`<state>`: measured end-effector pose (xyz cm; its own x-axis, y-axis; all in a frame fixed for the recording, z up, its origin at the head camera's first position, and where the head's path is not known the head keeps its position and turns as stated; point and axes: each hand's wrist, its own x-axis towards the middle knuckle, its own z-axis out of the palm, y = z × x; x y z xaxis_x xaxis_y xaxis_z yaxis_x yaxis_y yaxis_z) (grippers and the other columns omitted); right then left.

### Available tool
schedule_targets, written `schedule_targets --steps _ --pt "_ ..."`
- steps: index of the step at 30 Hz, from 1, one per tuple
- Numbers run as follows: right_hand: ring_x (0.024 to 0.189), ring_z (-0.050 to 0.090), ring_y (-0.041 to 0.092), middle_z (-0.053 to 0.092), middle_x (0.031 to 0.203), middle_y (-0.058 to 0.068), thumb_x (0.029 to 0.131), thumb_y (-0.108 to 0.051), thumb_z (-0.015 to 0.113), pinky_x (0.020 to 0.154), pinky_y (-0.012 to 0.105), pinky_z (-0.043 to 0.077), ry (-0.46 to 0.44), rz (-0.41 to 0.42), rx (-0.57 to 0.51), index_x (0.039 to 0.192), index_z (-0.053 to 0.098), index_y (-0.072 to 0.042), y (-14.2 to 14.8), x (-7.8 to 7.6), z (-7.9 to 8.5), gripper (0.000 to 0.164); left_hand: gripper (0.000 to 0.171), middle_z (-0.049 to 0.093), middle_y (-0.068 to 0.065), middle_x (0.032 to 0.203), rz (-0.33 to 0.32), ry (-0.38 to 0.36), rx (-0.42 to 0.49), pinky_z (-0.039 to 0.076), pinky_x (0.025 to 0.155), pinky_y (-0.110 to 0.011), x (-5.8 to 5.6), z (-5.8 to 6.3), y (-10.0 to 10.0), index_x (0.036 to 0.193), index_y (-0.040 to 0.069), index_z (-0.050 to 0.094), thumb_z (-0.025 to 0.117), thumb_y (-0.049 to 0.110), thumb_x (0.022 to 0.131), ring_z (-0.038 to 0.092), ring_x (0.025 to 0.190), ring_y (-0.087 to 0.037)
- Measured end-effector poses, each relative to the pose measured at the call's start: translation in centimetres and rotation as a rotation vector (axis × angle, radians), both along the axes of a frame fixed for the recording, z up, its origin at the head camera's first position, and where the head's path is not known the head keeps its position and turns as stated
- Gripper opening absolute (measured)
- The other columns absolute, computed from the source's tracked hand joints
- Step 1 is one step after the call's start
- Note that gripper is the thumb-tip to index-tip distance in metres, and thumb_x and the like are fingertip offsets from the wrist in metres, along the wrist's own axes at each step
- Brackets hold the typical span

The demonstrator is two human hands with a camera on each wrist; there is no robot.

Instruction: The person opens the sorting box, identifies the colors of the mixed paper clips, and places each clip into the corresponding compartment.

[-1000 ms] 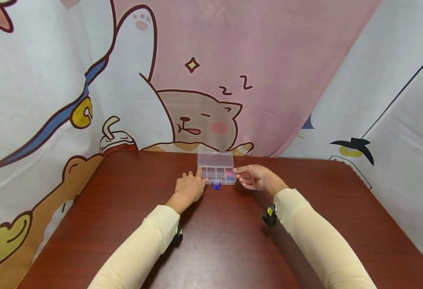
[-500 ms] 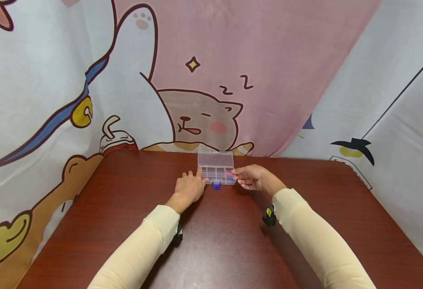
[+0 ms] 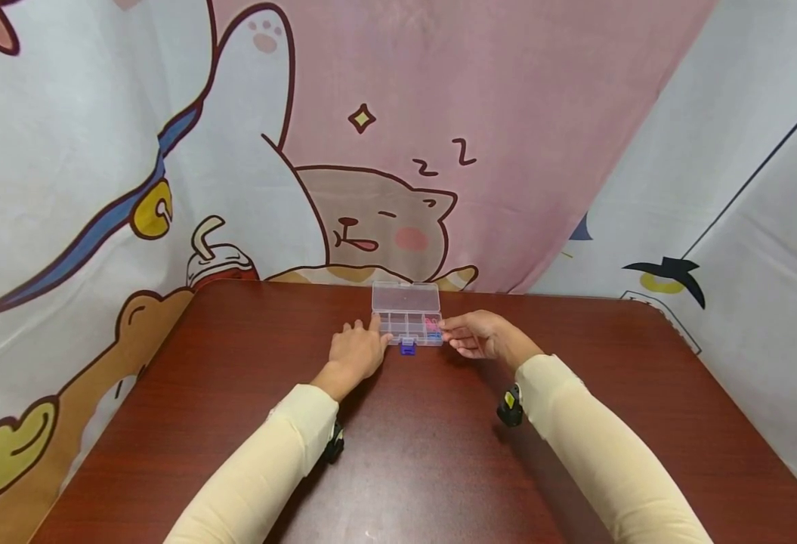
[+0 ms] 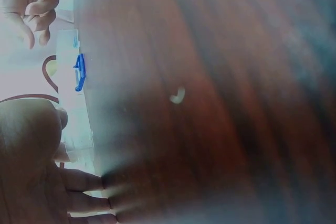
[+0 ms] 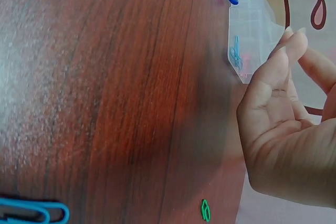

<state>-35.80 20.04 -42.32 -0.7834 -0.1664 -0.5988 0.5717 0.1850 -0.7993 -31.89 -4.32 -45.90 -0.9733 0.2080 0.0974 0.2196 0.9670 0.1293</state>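
A clear compartment box (image 3: 398, 328) stands near the table's far edge, its lid (image 3: 406, 298) raised at the back and a blue latch (image 3: 408, 349) at the front. Pink paper clips (image 3: 432, 325) and light-blue paper clips (image 5: 235, 53) lie in compartments at its right end. My left hand (image 3: 357, 353) rests against the left end of the box, fingers fairly straight, thumb by the front corner. My right hand (image 3: 480, 334) is at the right end with thumb and fingertips close together. Whether a clip sits between those fingertips is too small to see.
In the right wrist view, a blue paper clip (image 5: 37, 211) and a small green paper clip (image 5: 205, 210) lie apart from the box. The brown wooden table (image 3: 398, 461) meets a printed cloth (image 3: 520, 113) behind the box.
My right hand's fingertips shifted slightly left over the box's right end, then slightly back. The left hand and the box keep their places.
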Motion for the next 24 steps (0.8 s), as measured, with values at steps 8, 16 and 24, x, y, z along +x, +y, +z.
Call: schedule_targets --steps 8,16,24 --pt "0.057 0.061 0.006 0.070 0.071 -0.003 0.090 -0.026 0.070 0.061 0.023 0.053 -0.011 -0.028 0.037 0.093 0.068 -0.011 0.8 0.3 0.0 0.016 0.057 0.056 -0.024 0.132 -0.002 0.002 -0.014 0.049 0.089 -0.053 0.0 0.1 0.1 0.148 0.009 0.038 0.037 0.045 0.104 0.055 0.119 -0.043" --pt "0.059 0.061 0.005 0.070 0.072 -0.004 0.092 -0.026 0.067 0.059 0.022 0.052 0.047 0.030 0.133 0.120 0.064 -0.001 2.8 1.8 0.1 0.038 0.058 0.054 -0.024 0.135 -0.005 -0.022 -0.017 0.048 0.092 -0.054 -0.1 0.0 0.0 0.149 0.010 0.037 0.036 0.046 0.104 0.053 0.122 -0.043" --pt "0.061 0.064 0.005 0.071 0.075 -0.003 0.092 -0.027 0.067 0.060 0.023 0.053 0.061 0.070 0.199 0.124 0.062 0.001 5.6 3.3 0.1 0.042 0.057 0.053 -0.024 0.137 -0.001 -0.038 -0.012 0.046 0.094 -0.054 -0.1 0.0 0.0 0.149 0.011 0.035 0.034 0.046 0.104 0.051 0.125 -0.044"
